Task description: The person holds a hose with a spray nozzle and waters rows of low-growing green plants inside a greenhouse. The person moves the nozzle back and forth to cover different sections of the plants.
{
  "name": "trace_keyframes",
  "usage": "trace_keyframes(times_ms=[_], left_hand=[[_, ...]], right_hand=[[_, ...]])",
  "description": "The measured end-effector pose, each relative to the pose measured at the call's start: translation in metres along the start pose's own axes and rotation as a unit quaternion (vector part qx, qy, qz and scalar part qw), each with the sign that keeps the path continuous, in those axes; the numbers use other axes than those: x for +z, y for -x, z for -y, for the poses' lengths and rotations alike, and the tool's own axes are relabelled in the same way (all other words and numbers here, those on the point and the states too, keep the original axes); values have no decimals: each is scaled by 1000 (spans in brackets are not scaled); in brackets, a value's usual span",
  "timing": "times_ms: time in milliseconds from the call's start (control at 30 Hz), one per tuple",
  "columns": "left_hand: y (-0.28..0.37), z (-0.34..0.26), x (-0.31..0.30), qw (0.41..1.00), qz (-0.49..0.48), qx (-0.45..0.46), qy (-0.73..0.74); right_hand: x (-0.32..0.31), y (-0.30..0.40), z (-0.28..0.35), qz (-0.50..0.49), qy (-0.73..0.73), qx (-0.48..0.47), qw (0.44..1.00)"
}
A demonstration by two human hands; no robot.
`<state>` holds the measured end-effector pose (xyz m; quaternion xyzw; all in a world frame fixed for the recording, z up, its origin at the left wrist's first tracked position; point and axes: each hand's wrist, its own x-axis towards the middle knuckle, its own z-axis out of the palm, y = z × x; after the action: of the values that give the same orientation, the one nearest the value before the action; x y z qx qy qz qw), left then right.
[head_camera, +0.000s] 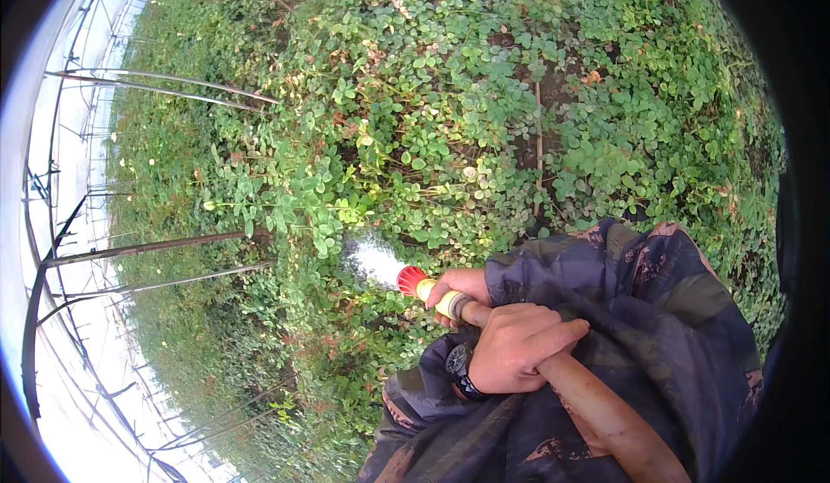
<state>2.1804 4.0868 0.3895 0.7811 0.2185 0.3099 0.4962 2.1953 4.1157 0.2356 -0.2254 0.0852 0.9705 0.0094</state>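
My right hand is wrapped around the yellow body of a hose spray nozzle with a ribbed red head. A white spray of water comes out of the head onto leafy plants. Further back, my left hand grips the tan hose, palm down, its thumb lying over the top. A dark wristwatch is on the left wrist. From there the hose runs past my body and leaves the view at the lower right.
Dense low green foliage surrounds me. A thin stake lies along a strip of bare soil. Metal posts rise from the plants to a greenhouse frame with pale covering. My camouflage rain jacket hangs loosely around both arms.
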Motion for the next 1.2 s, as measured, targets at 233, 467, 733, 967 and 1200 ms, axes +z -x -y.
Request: trace_keyframes(times_ms=[233,467,733,967,1200], left_hand=[[-35,14,6,998,44,43,15],[-67,19,11,995,83,60,-12],[-103,24,7,990,113,79,-43],[-148,46,-2,985,150,81,-25],[-228,104,-20,982,170,80,10]], right_hand=[[-10,29,34,-20,-8,-113,993],[-22,61,64,-3,-33,-199,979],[-16,84,95,23,-67,-246,967],[-25,103,133,21,-99,-251,963],[-57,135,217,12,-87,-264,961]])
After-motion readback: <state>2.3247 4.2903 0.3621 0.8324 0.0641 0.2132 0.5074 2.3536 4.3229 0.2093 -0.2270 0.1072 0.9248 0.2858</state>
